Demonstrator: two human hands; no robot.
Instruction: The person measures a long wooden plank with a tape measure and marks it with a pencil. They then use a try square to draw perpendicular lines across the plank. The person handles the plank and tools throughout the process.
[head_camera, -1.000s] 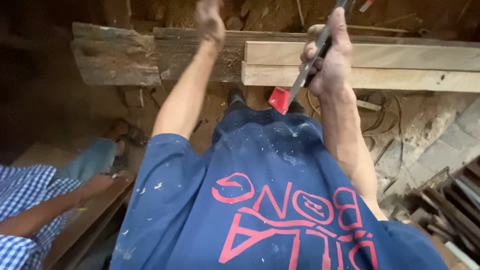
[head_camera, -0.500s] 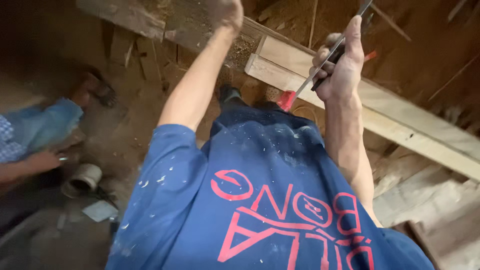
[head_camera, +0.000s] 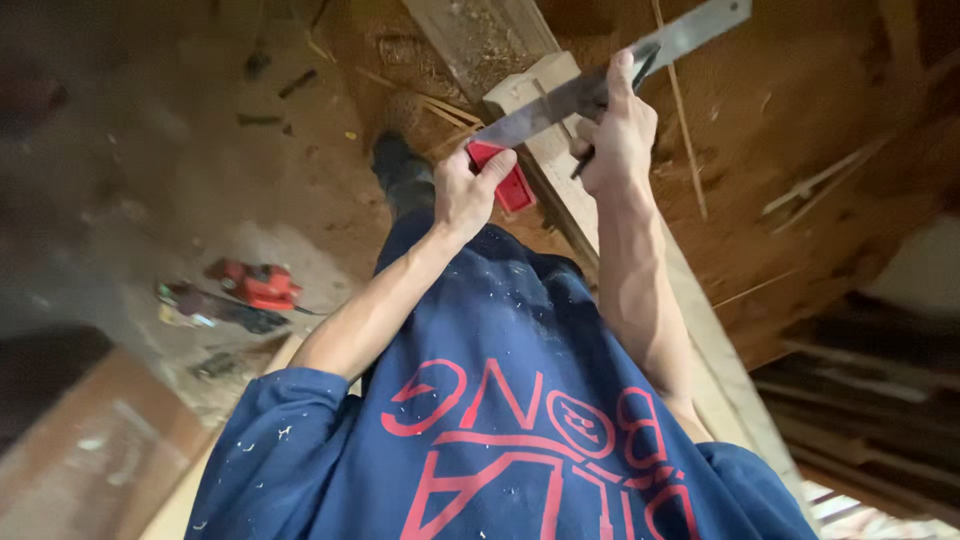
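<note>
Left hand (head_camera: 462, 192) grips red handle (head_camera: 508, 180) of square; right hand (head_camera: 612, 140) presses steel blade (head_camera: 610, 70) onto plank (head_camera: 560, 170), fingers clasping dark pencil (head_camera: 590, 155).

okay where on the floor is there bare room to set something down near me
Bare dirt floor lies open to the left, between the boot and the red power tool. It is crowded around the long plank, where both hands hold the square, and right, with strewn sticks.

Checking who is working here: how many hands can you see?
2. The left hand grips the red handle of the square; the right hand presses its metal blade on the plank. Others may be out of frame.
</note>
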